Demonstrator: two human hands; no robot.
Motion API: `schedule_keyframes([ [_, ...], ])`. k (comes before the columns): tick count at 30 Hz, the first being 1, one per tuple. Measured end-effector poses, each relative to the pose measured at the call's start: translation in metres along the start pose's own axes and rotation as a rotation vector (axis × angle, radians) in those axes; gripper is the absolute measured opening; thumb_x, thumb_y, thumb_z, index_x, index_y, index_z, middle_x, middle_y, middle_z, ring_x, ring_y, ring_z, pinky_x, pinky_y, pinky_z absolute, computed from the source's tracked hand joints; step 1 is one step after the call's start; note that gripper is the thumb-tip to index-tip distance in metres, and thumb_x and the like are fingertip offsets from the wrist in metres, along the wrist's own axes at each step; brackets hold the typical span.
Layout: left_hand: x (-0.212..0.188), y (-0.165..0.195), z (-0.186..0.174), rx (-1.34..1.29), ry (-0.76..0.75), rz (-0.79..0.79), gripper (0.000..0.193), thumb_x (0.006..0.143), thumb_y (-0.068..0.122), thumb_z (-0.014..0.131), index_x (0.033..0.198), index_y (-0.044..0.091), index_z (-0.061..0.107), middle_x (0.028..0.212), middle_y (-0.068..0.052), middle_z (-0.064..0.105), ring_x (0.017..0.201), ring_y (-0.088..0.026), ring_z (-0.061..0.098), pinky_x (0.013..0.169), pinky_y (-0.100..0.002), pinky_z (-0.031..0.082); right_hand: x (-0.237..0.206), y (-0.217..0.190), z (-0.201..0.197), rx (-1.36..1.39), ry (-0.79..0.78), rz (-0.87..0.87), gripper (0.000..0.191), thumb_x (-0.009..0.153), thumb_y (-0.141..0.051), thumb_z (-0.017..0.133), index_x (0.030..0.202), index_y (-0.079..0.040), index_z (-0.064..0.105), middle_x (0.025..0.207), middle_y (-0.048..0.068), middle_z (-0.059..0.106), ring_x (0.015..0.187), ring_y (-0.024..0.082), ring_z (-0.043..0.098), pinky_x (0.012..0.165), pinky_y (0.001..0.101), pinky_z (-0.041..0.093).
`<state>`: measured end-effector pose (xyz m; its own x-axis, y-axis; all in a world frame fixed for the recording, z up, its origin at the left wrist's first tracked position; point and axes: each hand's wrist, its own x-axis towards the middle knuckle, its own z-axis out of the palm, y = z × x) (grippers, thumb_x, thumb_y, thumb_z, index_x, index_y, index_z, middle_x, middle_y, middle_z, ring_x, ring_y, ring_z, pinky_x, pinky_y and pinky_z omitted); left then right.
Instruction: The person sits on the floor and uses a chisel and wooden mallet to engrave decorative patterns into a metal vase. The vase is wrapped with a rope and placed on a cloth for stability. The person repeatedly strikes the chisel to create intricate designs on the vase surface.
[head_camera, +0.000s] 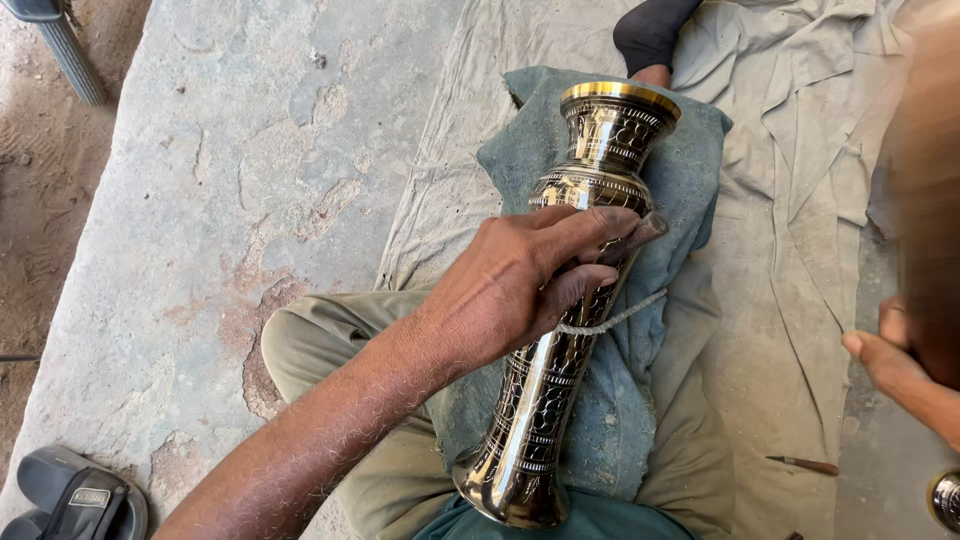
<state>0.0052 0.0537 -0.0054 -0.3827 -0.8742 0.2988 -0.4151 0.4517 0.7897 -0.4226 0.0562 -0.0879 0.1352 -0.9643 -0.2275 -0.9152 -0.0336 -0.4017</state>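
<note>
A tall brass vase (560, 330) with dark engraved patterns lies along my lap on a blue-green cloth (690, 180), its gold-rimmed mouth pointing away from me. My left hand (530, 275) is wrapped around the vase's middle, fingers and thumb pressed on the metal. A thin pale cord (625, 316) runs out from under that hand across the cloth. My right hand (885, 358) is at the right edge, apart from the vase. A large brown blur above it hides part of it, and I cannot tell what it holds.
I sit on a beige sheet (790, 250) spread over a rough concrete slab (250, 180). A small red-handled tool (806, 464) lies on the sheet at right, another brass piece (946, 500) at the corner. Dark sandals (75, 495) lie at lower left, a chair leg (65, 50) at upper left.
</note>
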Motion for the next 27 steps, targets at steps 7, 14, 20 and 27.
schedule_keyframes([
  [7,-0.015,0.004,0.006,0.009,0.133,-0.088,0.036,0.101,0.020,0.072,0.134,0.009,0.061,0.109,-0.011,0.073,0.089,-0.023,0.074,0.076,-0.037,0.063,0.051,-0.010,-0.017,-0.107,0.007,-0.149,0.052,0.094,-0.017,0.078,0.136,0.001,0.053,0.076,0.012,0.066,0.064,0.023,0.070,0.061,0.0340,0.061],
  [14,-0.027,0.007,0.018,-0.061,0.279,-0.195,0.044,0.096,0.014,0.077,0.135,0.005,0.060,0.094,-0.006,0.067,0.078,-0.013,0.070,0.067,-0.029,0.060,0.094,-0.112,-0.066,-0.123,0.065,-0.254,0.055,0.093,-0.018,0.079,0.137,0.003,0.054,0.073,0.013,0.065,0.060,0.025,0.070,0.057,0.0358,0.061],
  [20,-0.029,0.003,0.024,-0.068,0.319,-0.136,0.041,0.097,0.013,0.078,0.133,0.005,0.061,0.098,-0.005,0.067,0.082,-0.012,0.070,0.072,-0.027,0.063,0.086,-0.090,-0.061,-0.142,-0.008,-0.167,0.058,0.091,-0.018,0.081,0.137,0.004,0.055,0.070,0.014,0.064,0.057,0.027,0.069,0.054,0.0373,0.062],
  [27,-0.019,0.005,0.014,-0.053,0.182,-0.118,0.040,0.100,0.015,0.075,0.135,0.008,0.059,0.096,-0.006,0.066,0.080,-0.015,0.071,0.069,-0.030,0.060,0.080,-0.062,-0.057,-0.136,0.036,-0.157,0.061,0.089,-0.018,0.082,0.138,0.005,0.055,0.066,0.015,0.063,0.053,0.029,0.069,0.050,0.0391,0.062],
])
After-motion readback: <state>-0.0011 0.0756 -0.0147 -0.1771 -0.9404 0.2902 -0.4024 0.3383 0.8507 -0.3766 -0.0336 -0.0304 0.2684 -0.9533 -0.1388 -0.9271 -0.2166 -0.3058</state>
